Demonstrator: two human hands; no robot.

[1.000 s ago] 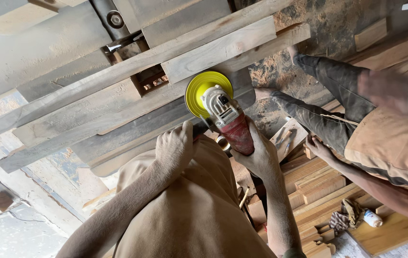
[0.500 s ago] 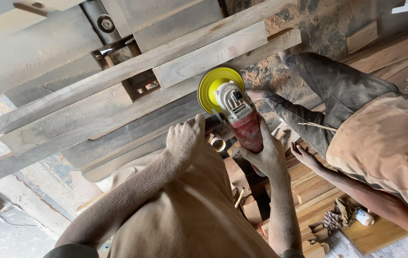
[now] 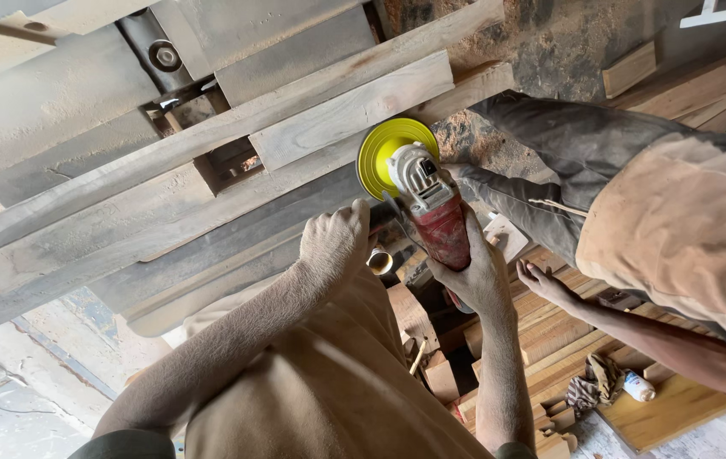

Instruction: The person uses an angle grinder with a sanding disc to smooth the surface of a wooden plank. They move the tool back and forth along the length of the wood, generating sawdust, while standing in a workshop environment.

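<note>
Near edge, 6 o'clock: person's tan-clad torso, both forearms reaching up toward centre.

Left hand (image 3: 333,240) is clenched over the side handle of the angle grinder (image 3: 429,211), knuckles up; the handle itself is mostly hidden under the fist. Right hand (image 3: 475,274) is wrapped around the red rear body of the grinder, grasping it from below, at 3 o'clock of the left hand.

The grinder sits centre frame, grey gear head pointing to 11 o'clock. Its yellow disc (image 3: 384,153) lies against the lower edge of the stacked wooden planks (image 3: 346,106), touching or just off the wood; cannot tell which.

A small roll of tape (image 3: 378,261) sits between the two hands, just below the grinder.

At 4 o'clock, a co-worker's hand (image 3: 541,285) rests open on a pile of short timber blocks (image 3: 550,331). Their dusty dark trousers and tan shirt fill 2 to 3 o'clock.

At 5 o'clock: a crumpled rag (image 3: 594,378) and a small white bottle (image 3: 638,386), side by side on a light board (image 3: 677,412).

Far side, 10 to 12 o'clock: the planks run diagonally across a grey metal machine frame (image 3: 57,93), with a round bolt (image 3: 163,55) near 11 o'clock. Sawdust covers the floor (image 3: 550,42) at 1 o'clock.
</note>
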